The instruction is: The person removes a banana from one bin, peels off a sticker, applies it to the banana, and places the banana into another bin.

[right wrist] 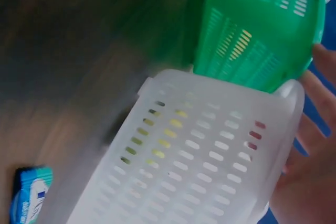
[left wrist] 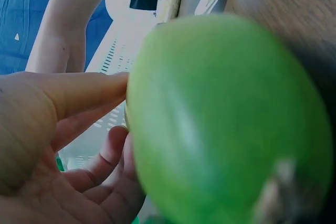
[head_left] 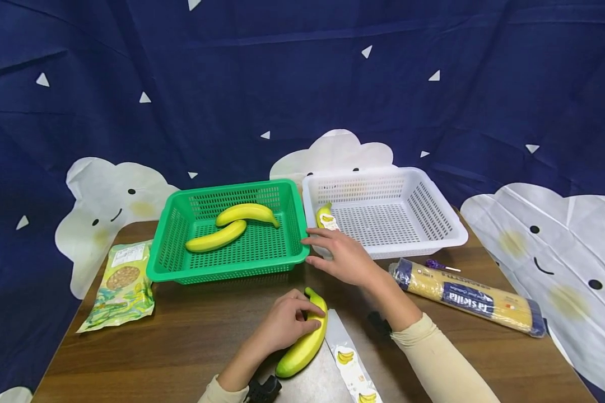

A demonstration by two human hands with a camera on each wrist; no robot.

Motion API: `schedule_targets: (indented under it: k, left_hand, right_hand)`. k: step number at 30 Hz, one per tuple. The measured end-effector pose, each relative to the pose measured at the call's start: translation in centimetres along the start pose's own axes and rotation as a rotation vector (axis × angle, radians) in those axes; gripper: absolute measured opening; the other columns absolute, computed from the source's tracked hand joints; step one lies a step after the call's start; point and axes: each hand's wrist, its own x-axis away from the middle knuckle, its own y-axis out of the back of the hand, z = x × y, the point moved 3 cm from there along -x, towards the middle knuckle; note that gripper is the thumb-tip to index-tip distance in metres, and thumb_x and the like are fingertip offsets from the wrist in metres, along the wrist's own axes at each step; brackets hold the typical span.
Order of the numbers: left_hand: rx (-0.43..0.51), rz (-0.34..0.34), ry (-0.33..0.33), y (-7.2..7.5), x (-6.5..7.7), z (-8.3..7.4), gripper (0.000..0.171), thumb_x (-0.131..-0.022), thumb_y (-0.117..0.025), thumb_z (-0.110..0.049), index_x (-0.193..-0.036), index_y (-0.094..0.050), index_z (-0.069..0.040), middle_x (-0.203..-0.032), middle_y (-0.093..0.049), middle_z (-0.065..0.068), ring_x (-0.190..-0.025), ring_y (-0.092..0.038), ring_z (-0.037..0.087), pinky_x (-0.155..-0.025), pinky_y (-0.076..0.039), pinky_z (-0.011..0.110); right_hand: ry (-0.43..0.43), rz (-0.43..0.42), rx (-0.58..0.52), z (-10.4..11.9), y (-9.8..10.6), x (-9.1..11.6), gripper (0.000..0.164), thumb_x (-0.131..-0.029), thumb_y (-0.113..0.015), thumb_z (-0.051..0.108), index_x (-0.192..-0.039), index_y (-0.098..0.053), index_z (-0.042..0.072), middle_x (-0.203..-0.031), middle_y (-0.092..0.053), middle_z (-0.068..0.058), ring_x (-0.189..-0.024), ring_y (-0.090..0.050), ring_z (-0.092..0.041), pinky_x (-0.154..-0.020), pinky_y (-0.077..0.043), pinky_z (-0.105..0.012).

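Observation:
With thumb and fingers, my left hand (head_left: 288, 320) grips a yellow banana (head_left: 305, 354) on the table; its green end (left wrist: 226, 114) fills much of the left wrist view. Beside this banana lies a strip of banana stickers (head_left: 352, 369). My right hand (head_left: 341, 256) reaches over the front corner where two baskets meet, fingers spread and holding nothing, fingertips at the rim of the green basket (head_left: 227, 274). Inside that basket are two bananas (head_left: 247, 212). The white basket (head_left: 408, 250) holds a banana (head_left: 324, 215) bearing a sticker, partly hidden by the basket and hand.
A pack of spaghetti (head_left: 471, 298) lies on the right, with a small purple item (head_left: 436, 264) behind it. On the left is a green and yellow food bag (head_left: 123, 288). Behind the wooden table (head_left: 191, 336) hangs a dark blue cloth (head_left: 222, 101) with clouds.

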Motion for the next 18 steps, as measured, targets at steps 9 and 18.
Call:
schedule_targets:
  k: [9,18]
  left_hand:
    - [0.028,0.005,0.001,-0.1,-0.2,0.4,0.016,-0.083,-0.076,-0.027,-0.099,-0.076,-0.03,-0.086,-0.052,-0.005,-0.071,-0.047,0.01,-0.063,-0.041,0.027]
    - [0.079,-0.025,-0.012,-0.1,-0.2,0.7,0.032,-0.08,-0.079,-0.028,-0.109,-0.07,-0.017,-0.088,-0.054,-0.003,-0.067,-0.053,0.006,-0.061,-0.046,0.023]
  right_hand:
    - [-0.026,-0.166,-0.142,0.6,1.5,2.6,0.03,-0.093,-0.064,0.036,-0.118,-0.067,0.02,-0.131,-0.053,0.007,-0.124,-0.046,-0.014,-0.099,-0.039,-0.042]
    - [-0.049,-0.029,-0.212,0.8,1.5,6.3,0.019,-0.09,-0.069,0.029,-0.109,-0.068,0.026,-0.102,-0.062,0.013,-0.087,-0.058,-0.004,-0.071,-0.051,-0.031]
